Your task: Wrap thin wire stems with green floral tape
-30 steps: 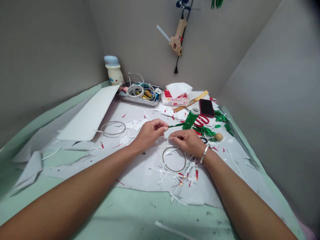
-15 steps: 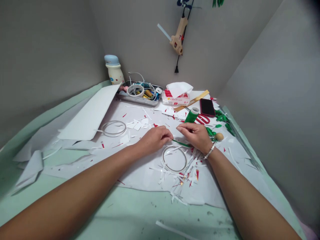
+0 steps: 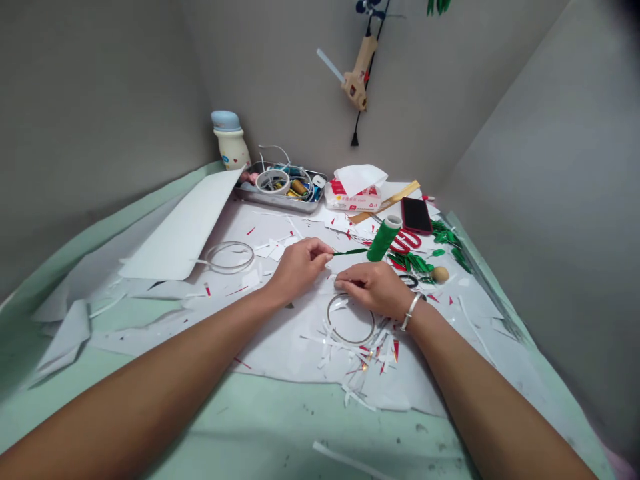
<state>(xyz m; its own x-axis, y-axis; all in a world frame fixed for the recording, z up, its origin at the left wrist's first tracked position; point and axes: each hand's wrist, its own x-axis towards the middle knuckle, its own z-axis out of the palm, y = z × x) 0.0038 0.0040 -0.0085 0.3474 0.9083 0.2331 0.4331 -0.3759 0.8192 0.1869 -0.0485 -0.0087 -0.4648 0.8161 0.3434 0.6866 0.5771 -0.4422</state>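
My left hand (image 3: pixel 300 265) pinches the end of a thin green tape strip (image 3: pixel 350 251) that runs right to a green tape roll (image 3: pixel 383 239) standing tilted on the paper. My right hand (image 3: pixel 373 288) rests knuckles-up just below the strip, fingers curled together over the top edge of a wire ring (image 3: pixel 351 321) lying flat on white paper; what its fingertips grip is hidden. A silver bangle (image 3: pixel 411 311) sits on the right wrist.
A second clear ring (image 3: pixel 229 257) lies left. Red scissors (image 3: pixel 406 240), a dark phone (image 3: pixel 415 215), green leaf pieces (image 3: pixel 444 237), a wooden bead (image 3: pixel 439 273), a tissue pack (image 3: pixel 353 195), a metal tray (image 3: pixel 280 193) of odds and a bottle (image 3: pixel 230 141) stand behind. Paper scraps (image 3: pixel 360 360) litter the sheet.
My right hand dropped from near the tape roll back down to the ring's top edge. My left hand lifted and drew the green strip taut toward the roll.
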